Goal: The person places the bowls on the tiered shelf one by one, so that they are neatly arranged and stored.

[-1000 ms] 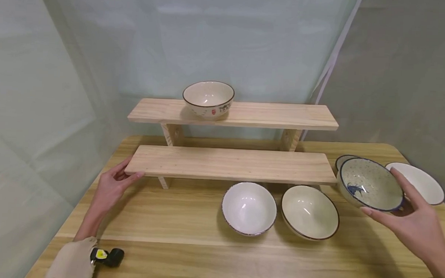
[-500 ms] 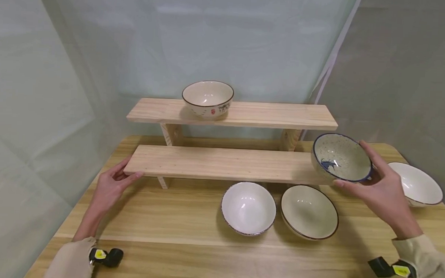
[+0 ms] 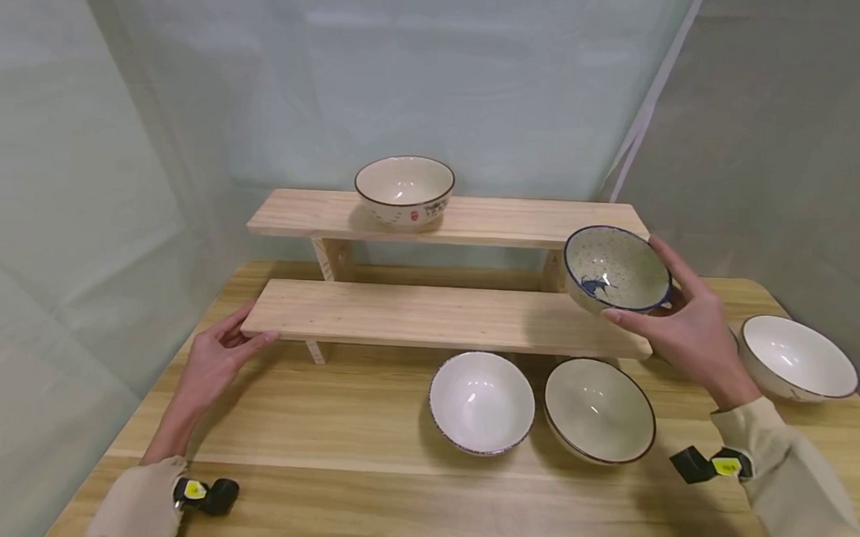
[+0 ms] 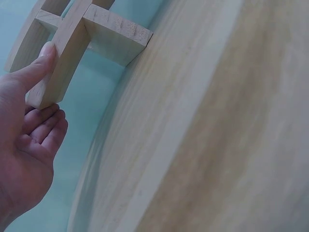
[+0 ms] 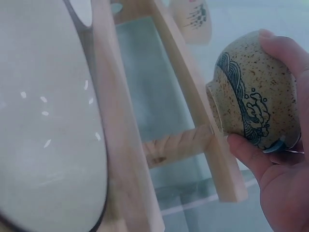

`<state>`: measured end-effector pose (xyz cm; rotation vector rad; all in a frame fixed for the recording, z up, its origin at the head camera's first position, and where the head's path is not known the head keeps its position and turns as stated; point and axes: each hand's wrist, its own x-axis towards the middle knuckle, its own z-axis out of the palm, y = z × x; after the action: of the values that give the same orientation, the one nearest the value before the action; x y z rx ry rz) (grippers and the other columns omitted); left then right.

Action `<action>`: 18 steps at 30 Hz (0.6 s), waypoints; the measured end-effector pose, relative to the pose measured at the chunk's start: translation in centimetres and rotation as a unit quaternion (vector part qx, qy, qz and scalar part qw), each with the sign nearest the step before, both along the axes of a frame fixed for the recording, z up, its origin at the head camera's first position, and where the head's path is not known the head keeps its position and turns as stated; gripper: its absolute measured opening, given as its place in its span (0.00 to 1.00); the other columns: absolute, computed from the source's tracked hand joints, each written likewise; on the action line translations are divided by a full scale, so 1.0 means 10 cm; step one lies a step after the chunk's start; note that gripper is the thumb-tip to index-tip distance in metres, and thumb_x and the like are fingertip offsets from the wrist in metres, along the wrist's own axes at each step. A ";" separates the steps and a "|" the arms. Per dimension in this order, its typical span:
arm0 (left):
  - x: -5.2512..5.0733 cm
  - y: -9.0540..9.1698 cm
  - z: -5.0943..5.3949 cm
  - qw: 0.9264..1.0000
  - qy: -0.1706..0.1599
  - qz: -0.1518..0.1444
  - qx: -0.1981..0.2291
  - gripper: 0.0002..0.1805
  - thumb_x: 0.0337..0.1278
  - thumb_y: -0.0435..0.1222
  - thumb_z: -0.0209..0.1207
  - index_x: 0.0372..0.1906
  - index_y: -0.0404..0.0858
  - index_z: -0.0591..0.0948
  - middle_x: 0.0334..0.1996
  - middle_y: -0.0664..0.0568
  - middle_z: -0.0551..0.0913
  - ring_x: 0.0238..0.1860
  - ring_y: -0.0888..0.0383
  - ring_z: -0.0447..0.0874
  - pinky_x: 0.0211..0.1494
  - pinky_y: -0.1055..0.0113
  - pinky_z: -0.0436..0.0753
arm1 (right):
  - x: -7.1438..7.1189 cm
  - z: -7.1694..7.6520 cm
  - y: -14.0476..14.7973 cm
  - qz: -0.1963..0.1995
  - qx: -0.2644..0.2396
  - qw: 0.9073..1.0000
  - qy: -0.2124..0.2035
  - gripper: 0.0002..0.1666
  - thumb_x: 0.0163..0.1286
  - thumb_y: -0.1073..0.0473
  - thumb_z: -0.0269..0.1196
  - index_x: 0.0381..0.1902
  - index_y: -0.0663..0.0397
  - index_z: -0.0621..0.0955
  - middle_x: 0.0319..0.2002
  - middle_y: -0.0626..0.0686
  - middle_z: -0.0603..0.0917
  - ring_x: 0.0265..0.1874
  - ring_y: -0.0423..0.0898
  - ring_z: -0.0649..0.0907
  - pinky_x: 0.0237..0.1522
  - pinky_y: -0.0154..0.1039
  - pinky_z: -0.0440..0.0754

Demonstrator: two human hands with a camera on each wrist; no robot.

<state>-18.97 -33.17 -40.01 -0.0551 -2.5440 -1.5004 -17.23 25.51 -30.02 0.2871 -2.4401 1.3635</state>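
Observation:
My right hand (image 3: 691, 333) grips a speckled bowl (image 3: 618, 269) with a blue rim and a blue drawing inside. The bowl is tilted toward me, over the right part of the lower board of a two-tier wooden shelf (image 3: 428, 314). Blue wave patterns mark the outside of this bowl (image 5: 260, 92) in the right wrist view. At the other end, my left hand (image 3: 209, 363) holds the left end of the lower board, its thumb at the front edge. The left wrist view shows thumb and fingers around the board end (image 4: 55, 79). A dark-rimmed bowl (image 3: 403, 190) sits on the upper board.
On the wooden table (image 3: 322, 494), a white bowl (image 3: 480, 403) and a cream bowl (image 3: 599, 411) stand in front of the shelf. Another white bowl (image 3: 797, 359) is at the far right, beyond my right forearm. Pale cloth (image 3: 436, 87) hangs behind.
My right hand has carried the speckled bowl leftward and upward, from beside the shelf's right end to over the lower board. The left hand stays in place on the board.

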 end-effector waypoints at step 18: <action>-0.02 0.00 -0.01 1.000 0.003 -0.005 0.013 0.42 0.72 0.40 0.65 0.80 0.30 0.58 0.71 0.27 0.67 0.53 0.75 0.75 0.48 0.84 0.77 | -0.38 0.18 -0.41 0.031 -0.045 0.998 -0.003 0.62 0.58 0.59 0.81 0.83 0.42 0.60 0.77 0.58 0.63 0.62 0.63 0.75 0.45 0.23 0.79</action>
<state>-19.15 -33.19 -40.09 -0.0678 -2.5229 -1.5333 -21.05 21.43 -28.20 0.3391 -2.3852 1.4985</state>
